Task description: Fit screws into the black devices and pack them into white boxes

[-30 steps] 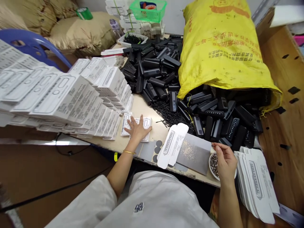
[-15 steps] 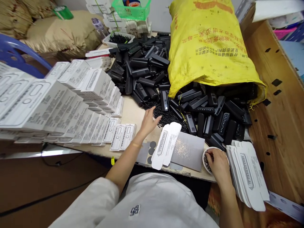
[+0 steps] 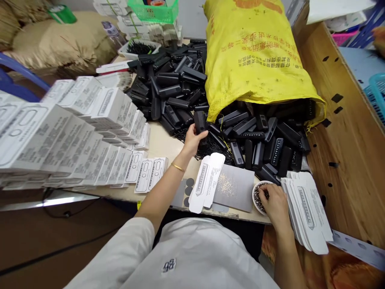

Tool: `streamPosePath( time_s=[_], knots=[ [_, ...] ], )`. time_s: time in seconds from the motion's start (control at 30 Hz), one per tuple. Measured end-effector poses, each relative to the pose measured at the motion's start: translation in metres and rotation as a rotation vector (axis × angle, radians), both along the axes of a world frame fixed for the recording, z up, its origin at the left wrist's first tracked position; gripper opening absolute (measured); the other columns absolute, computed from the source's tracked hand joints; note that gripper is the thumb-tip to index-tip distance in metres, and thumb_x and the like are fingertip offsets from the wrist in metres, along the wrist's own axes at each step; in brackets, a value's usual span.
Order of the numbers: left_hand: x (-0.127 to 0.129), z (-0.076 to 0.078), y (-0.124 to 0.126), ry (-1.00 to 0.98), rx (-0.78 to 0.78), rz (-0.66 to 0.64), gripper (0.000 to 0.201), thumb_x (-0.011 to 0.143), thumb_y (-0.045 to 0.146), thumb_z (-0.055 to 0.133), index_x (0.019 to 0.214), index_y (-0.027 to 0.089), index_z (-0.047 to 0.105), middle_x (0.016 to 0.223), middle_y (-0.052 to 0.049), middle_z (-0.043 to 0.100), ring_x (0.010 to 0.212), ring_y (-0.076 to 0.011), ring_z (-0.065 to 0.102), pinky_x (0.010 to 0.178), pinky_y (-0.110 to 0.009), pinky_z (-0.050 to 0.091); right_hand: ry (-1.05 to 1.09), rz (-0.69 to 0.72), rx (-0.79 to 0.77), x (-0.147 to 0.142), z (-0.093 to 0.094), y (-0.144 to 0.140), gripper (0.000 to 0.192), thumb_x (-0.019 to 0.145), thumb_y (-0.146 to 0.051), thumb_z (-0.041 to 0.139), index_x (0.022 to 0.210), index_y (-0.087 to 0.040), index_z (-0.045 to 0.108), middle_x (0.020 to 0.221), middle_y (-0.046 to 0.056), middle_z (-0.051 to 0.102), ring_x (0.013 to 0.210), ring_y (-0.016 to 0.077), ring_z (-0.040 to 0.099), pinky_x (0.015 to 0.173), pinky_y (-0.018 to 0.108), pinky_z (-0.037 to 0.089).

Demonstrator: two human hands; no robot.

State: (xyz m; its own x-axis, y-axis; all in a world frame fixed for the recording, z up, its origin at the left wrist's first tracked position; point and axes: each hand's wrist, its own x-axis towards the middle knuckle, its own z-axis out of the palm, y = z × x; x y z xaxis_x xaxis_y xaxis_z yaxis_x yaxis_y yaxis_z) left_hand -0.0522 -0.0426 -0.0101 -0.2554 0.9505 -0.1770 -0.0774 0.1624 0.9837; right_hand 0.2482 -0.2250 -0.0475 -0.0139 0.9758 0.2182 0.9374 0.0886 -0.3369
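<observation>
My left hand (image 3: 192, 140) is closed around a black plastic case (image 3: 199, 121) at the near edge of a big heap of black cases (image 3: 180, 88). My right hand (image 3: 275, 204) rests in a small white bowl (image 3: 255, 193) of tiny metal beads, fingers dipped among them. Between the hands lies a flat unfolded white carton (image 3: 207, 180) on a grey metal plate (image 3: 237, 188). A stack of flat white cartons (image 3: 305, 210) stands just right of my right hand. What the right fingers pinch is hidden.
A yellow sack (image 3: 255, 60) spills more black cases (image 3: 270, 140) onto the table. Rows of finished white boxes (image 3: 75, 132) fill the left side. Thin black pins (image 3: 216, 146) lie by the left hand. A wooden crate wall (image 3: 345, 132) is on the right, a green basket (image 3: 153, 10) at the back.
My left hand left the white boxes, moved right and forward to the black heap and closed on a case. My right hand dropped into the bead bowl.
</observation>
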Motion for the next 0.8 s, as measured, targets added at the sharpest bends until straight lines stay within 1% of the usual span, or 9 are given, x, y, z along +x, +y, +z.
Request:
streamPosePath(
  time_s=[0.07, 0.1, 0.17, 0.23, 0.33, 0.43, 0.57, 0.63, 0.8],
  knots=[
    [0.01, 0.004, -0.029, -0.246, -0.014, -0.043, 0.049, 0.059, 0.012, 0.077, 0.103, 0.018, 0.056, 0.095, 0.0, 0.063, 0.091, -0.0149, 0.061, 0.092, -0.032, 0.049, 0.069, -0.039, 0.008, 0.002, 0.001, 0.0, 0.03, 0.09, -0.039, 0.044, 0.069, -0.021, 0.058, 0.071, 0.006, 0.063, 0.071, 0.0223, 0.052, 0.065, 0.034, 0.035],
    [0.017, 0.006, -0.043, -0.341, -0.049, -0.069, 0.05, 0.056, 0.011, 0.079, 0.1, 0.019, 0.056, 0.093, 0.002, 0.064, 0.088, -0.0137, 0.061, 0.09, -0.032, 0.049, 0.129, -0.068, 0.008, 0.002, 0.003, 0.0, 0.03, 0.089, -0.041, 0.046, 0.07, -0.021, 0.059, 0.07, 0.006, 0.062, 0.068, 0.0217, 0.052, 0.065, 0.034, 0.036],
    [0.031, 0.009, -0.068, -0.511, -0.134, -0.132, 0.046, 0.057, 0.011, 0.081, 0.096, 0.018, 0.057, 0.091, 0.001, 0.066, 0.085, -0.013, 0.062, 0.091, -0.032, 0.05, 0.306, -0.15, -0.013, -0.005, 0.008, 0.002, 0.027, 0.086, -0.044, 0.052, 0.073, -0.021, 0.06, 0.066, 0.003, 0.061, 0.063, 0.0194, 0.053, 0.064, 0.034, 0.039],
    [0.043, 0.012, -0.087, -0.668, -0.202, -0.171, 0.039, 0.062, 0.014, 0.08, 0.094, 0.017, 0.058, 0.093, -0.001, 0.068, 0.087, -0.014, 0.064, 0.094, -0.035, 0.05, 0.558, -0.212, -0.035, -0.019, 0.016, 0.005, 0.023, 0.081, -0.043, 0.06, 0.077, -0.021, 0.062, 0.067, 0.001, 0.063, 0.061, 0.0174, 0.056, 0.064, 0.032, 0.044],
    [0.055, 0.013, -0.099, -0.836, -0.288, -0.128, 0.027, 0.075, 0.022, 0.075, 0.094, 0.016, 0.057, 0.094, -0.004, 0.069, 0.09, -0.0172, 0.068, 0.096, -0.04, 0.051, 0.949, -0.183, -0.018, -0.053, 0.028, 0.015, 0.019, 0.078, -0.038, 0.067, 0.079, -0.02, 0.062, 0.076, 0.002, 0.068, 0.074, 0.0181, 0.064, 0.073, 0.033, 0.05],
    [0.061, 0.014, -0.103, -0.902, -0.37, -0.047, 0.019, 0.084, 0.028, 0.068, 0.093, 0.015, 0.057, 0.092, -0.006, 0.069, 0.09, -0.0193, 0.07, 0.096, -0.042, 0.053, 1.135, -0.134, 0.015, -0.084, 0.036, 0.023, 0.016, 0.077, -0.033, 0.07, 0.077, -0.02, 0.062, 0.079, 0.003, 0.069, 0.08, 0.0179, 0.066, 0.078, 0.035, 0.053],
    [0.064, 0.016, -0.108, -0.943, -0.385, -0.01, 0.017, 0.086, 0.028, 0.066, 0.093, 0.015, 0.058, 0.094, -0.007, 0.07, 0.098, -0.0221, 0.069, 0.098, -0.044, 0.052, 1.187, -0.133, 0.043, -0.103, 0.037, 0.024, 0.015, 0.078, -0.03, 0.07, 0.089, -0.02, 0.066, 0.084, 0.003, 0.07, 0.08, 0.0168, 0.067, 0.079, 0.035, 0.054],
    [0.064, 0.018, -0.11, -0.959, -0.383, 0.003, 0.015, 0.087, 0.028, 0.065, 0.093, 0.015, 0.059, 0.093, -0.007, 0.07, 0.1, -0.0233, 0.069, 0.099, -0.046, 0.051, 1.139, -0.12, 0.054, -0.104, 0.035, 0.021, 0.015, 0.081, -0.029, 0.067, 0.094, -0.02, 0.068, 0.087, 0.003, 0.072, 0.083, 0.0169, 0.067, 0.08, 0.035, 0.054],
    [0.066, 0.023, -0.112, -0.993, -0.413, 0.05, 0.009, 0.092, 0.024, 0.058, 0.091, 0.014, 0.057, 0.089, -0.007, 0.07, 0.1, -0.0232, 0.07, 0.099, -0.047, 0.051, 0.948, -0.064, 0.131, -0.101, 0.029, 0.015, 0.011, 0.086, -0.025, 0.063, 0.092, -0.021, 0.071, 0.088, 0.003, 0.072, 0.086, 0.0169, 0.066, 0.08, 0.033, 0.052]
  ],
)
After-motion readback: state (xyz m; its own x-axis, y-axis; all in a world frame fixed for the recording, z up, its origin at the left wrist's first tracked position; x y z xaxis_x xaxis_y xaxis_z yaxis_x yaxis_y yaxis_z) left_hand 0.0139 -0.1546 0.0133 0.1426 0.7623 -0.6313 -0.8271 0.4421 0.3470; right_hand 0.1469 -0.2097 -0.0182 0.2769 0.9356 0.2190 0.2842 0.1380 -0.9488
